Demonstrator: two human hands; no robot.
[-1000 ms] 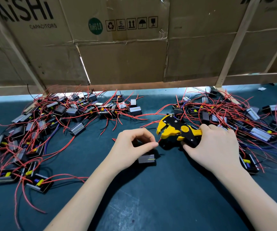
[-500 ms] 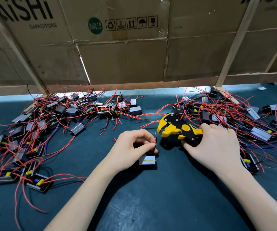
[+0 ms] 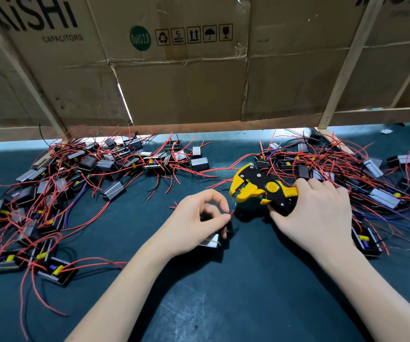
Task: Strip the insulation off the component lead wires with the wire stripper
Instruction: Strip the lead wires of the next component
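Nearest, both forearms reach in over the dark green worktop [image 3: 223,304]. Left hand [image 3: 194,225]: thumb and forefinger curled together, pinching a red lead wire [image 3: 232,213] close to its tip, so a short end pokes out right toward the tool — held short probably so it stays stiff for feeding in. The component [image 3: 210,241] the lead belongs to sits on the worktop under that hand, mostly hidden; only a pale face with a yellow stripe shows.

Right hand [image 3: 315,215]: fingers wrapped around the handles of the yellow-and-black wire stripper [image 3: 258,188], head pointing left, jaws apart, just beside the wire tip but not on it. Whether the tip is already bare is too small to tell.

Farther out, left pile [image 3: 75,183] and right pile [image 3: 347,174] of same black components with tangled red leads, a few blue. Right pile crowds the stripper hand; loose leads lie near the tool head and could snag. Centre lane between the piles holds only stray wires. At the back, cardboard panels [image 3: 186,90] on a wooden frame [image 3: 149,127].
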